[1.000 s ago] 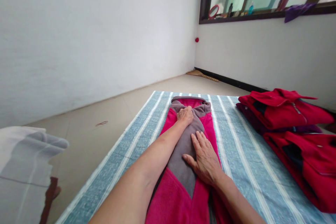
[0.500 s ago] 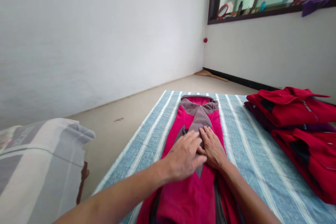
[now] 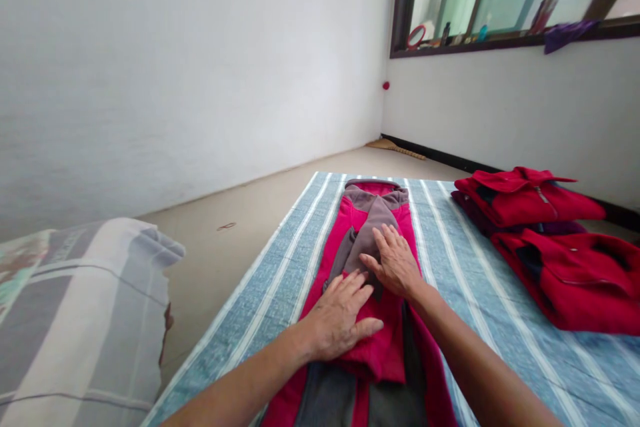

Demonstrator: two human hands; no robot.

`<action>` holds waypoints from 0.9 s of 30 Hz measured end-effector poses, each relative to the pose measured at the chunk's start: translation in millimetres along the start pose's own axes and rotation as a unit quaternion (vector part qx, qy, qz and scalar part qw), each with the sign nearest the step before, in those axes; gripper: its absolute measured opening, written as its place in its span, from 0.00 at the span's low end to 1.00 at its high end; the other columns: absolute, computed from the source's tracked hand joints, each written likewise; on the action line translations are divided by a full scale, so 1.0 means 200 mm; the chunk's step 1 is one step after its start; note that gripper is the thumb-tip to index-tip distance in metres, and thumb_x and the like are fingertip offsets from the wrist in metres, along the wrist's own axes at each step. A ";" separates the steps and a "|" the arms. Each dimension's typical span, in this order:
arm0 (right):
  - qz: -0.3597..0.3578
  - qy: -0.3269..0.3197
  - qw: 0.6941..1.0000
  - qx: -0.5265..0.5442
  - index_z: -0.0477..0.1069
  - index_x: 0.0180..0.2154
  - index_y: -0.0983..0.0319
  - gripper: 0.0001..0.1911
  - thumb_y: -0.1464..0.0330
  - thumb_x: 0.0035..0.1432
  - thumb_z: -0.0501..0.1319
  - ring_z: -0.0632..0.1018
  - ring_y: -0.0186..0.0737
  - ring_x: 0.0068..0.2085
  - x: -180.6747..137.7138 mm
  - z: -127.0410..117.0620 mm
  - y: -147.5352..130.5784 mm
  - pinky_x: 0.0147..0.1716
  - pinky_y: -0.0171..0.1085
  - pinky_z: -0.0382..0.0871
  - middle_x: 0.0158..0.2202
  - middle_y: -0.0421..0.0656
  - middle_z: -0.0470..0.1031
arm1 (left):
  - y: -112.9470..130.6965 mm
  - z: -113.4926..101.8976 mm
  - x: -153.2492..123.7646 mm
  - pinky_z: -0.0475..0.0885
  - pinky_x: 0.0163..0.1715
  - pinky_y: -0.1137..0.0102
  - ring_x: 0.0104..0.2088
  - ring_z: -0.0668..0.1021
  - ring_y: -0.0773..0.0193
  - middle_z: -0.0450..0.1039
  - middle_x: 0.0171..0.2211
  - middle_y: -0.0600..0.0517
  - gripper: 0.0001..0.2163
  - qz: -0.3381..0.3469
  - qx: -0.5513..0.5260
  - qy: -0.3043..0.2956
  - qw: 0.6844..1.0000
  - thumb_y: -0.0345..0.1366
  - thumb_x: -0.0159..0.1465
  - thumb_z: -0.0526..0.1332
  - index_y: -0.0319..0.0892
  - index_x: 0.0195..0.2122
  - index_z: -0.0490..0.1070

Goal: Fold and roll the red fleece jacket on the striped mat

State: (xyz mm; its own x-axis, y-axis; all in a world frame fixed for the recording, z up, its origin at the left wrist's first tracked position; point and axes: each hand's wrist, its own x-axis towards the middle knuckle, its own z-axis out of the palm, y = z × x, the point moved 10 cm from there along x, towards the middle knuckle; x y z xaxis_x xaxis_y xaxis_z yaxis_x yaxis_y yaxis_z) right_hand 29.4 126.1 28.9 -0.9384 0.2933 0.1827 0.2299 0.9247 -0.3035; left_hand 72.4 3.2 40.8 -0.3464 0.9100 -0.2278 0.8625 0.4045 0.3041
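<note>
A pink and grey fleece garment lies lengthwise, folded narrow, on a blue striped mat. My left hand rests flat on its near pink part, fingers spread. My right hand lies flat on the grey strip a little farther out, fingers stretched. Neither hand holds anything.
Folded red garments are stacked at the mat's right side by the wall. A grey and white striped pillow sits at the left. Bare floor runs between the mat and the white wall. A window ledge carries small items.
My left hand drew back from the garment's far collar end to its near part. My right hand slid slightly forward along the grey strip. The view shifted.
</note>
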 end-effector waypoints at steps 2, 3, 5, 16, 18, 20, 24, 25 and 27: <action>-0.020 0.000 1.000 0.008 0.52 0.64 0.66 0.37 0.50 0.62 0.47 0.47 0.53 0.67 -0.05 0.00 -0.08 0.61 0.51 0.47 0.66 0.55 0.48 | 0.01 -0.02 -0.04 0.46 0.64 0.55 0.66 0.48 0.53 0.47 0.66 0.39 0.30 -0.013 -0.011 0.004 1.000 0.52 0.66 0.50 0.36 0.63 0.55; -0.024 -0.006 1.000 0.013 0.53 0.63 0.66 0.36 0.50 0.62 0.47 0.48 0.53 0.66 -0.07 0.01 -0.10 0.61 0.51 0.48 0.66 0.55 0.49 | 0.01 -0.01 -0.05 0.45 0.64 0.55 0.66 0.47 0.53 0.45 0.66 0.39 0.31 -0.022 -0.013 0.000 1.000 0.52 0.65 0.51 0.35 0.64 0.53; -0.022 -0.022 0.999 0.019 0.55 0.62 0.67 0.35 0.50 0.63 0.46 0.50 0.55 0.66 -0.10 0.06 -0.12 0.61 0.53 0.48 0.65 0.56 0.51 | 0.00 0.04 -0.07 0.45 0.64 0.55 0.66 0.45 0.51 0.41 0.67 0.38 0.35 -0.040 -0.015 -0.021 0.999 0.53 0.64 0.52 0.34 0.65 0.49; -0.058 0.079 0.992 0.082 0.66 0.54 0.69 0.24 0.61 0.62 0.52 0.62 0.49 0.61 -0.31 -0.04 -0.12 0.59 0.48 0.58 0.59 0.57 0.64 | -0.04 0.17 -0.04 0.43 0.64 0.53 0.67 0.41 0.53 0.37 0.68 0.41 0.38 -0.013 -0.020 -0.003 1.000 0.56 0.63 0.51 0.37 0.67 0.42; -0.082 0.093 0.987 0.099 0.66 0.54 0.67 0.22 0.62 0.62 0.52 0.63 0.48 0.61 -0.42 -0.08 -0.16 0.59 0.48 0.59 0.58 0.54 0.65 | -0.05 0.17 -0.04 0.44 0.64 0.53 0.67 0.43 0.53 0.38 0.68 0.41 0.38 -0.021 -0.022 0.007 1.000 0.57 0.63 0.50 0.36 0.66 0.44; -0.089 0.077 0.988 0.101 0.66 0.54 0.65 0.22 0.63 0.62 0.53 0.63 0.48 0.61 -0.52 -0.07 -0.19 0.58 0.48 0.60 0.59 0.53 0.64 | -0.05 0.17 -0.04 0.44 0.64 0.53 0.67 0.44 0.53 0.40 0.67 0.40 0.36 -0.025 -0.015 0.018 0.999 0.56 0.64 0.48 0.35 0.66 0.46; -0.064 0.016 0.995 0.078 0.66 0.55 0.67 0.24 0.61 0.63 0.51 0.63 0.51 0.61 -0.59 0.01 -0.20 0.59 0.51 0.58 0.59 0.55 0.64 | -0.04 0.17 -0.04 0.45 0.63 0.53 0.67 0.45 0.54 0.41 0.67 0.40 0.32 -0.012 0.021 0.028 0.999 0.48 0.64 0.51 0.35 0.65 0.49; -0.061 0.008 0.995 0.073 0.65 0.56 0.68 0.24 0.61 0.64 0.50 0.62 0.51 0.62 -0.59 0.02 -0.20 0.59 0.51 0.57 0.60 0.55 0.63 | -0.04 0.17 -0.04 0.45 0.63 0.53 0.67 0.45 0.53 0.42 0.67 0.40 0.32 -0.011 0.023 0.029 0.999 0.47 0.64 0.52 0.35 0.65 0.49; -0.058 0.001 0.996 0.070 0.65 0.56 0.67 0.24 0.61 0.64 0.49 0.61 0.51 0.62 -0.59 0.03 -0.20 0.60 0.51 0.56 0.60 0.54 0.62 | -0.04 0.17 -0.04 0.46 0.63 0.52 0.66 0.46 0.53 0.43 0.67 0.39 0.32 -0.009 0.017 0.039 0.999 0.47 0.63 0.53 0.34 0.64 0.50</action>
State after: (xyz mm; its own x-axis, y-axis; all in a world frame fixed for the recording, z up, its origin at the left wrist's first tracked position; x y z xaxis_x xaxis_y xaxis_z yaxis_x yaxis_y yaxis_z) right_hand 128.8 53.5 13.3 -0.9559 0.1867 0.2266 0.0810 0.9095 -0.4078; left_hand 81.0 -10.3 8.6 -0.3876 0.9078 -0.1604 0.8680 0.4180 0.2681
